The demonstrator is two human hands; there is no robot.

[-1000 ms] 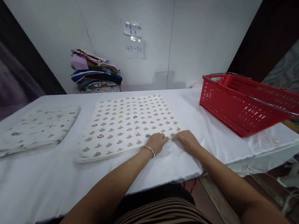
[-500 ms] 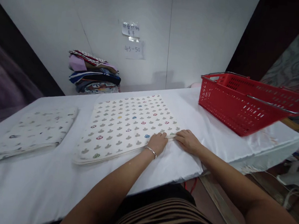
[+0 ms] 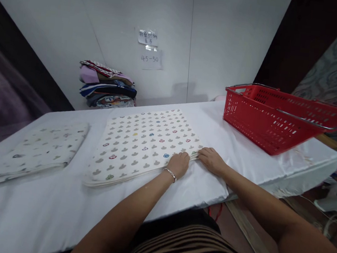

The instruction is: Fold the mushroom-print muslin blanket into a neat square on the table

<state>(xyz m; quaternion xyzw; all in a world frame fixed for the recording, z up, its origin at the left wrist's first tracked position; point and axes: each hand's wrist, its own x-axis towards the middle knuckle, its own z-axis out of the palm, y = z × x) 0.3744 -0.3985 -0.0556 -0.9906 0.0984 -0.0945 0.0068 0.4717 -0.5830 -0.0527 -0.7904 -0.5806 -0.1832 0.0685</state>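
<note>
A folded white cloth (image 3: 136, 151) printed with grey mushroom-like shapes and a few coloured ones lies flat in front of me, its layers showing along the near edge. My left hand (image 3: 179, 164), with a silver bracelet at the wrist, has its fingers curled over that edge near the right corner. At the corner itself, my right hand (image 3: 211, 160) pinches the layered edge, thumb side hidden from view. Only a short stretch of edge shows between both hands. To the left rests a second folded white cloth (image 3: 47, 142) with a sparser print.
A red plastic basket (image 3: 258, 119) with metal handles stands at the table's right. Behind the cloths, a stack of folded fabrics (image 3: 108, 87) sits against the wall. Paper signs (image 3: 151, 58) hang above. White fabric covers the table (image 3: 43, 218), whose near edge is by my body.
The view has tilted slightly, so everything sits a little lower. My left hand's fingers look more curled at the cloth's edge. The right hand stays at the corner.
</note>
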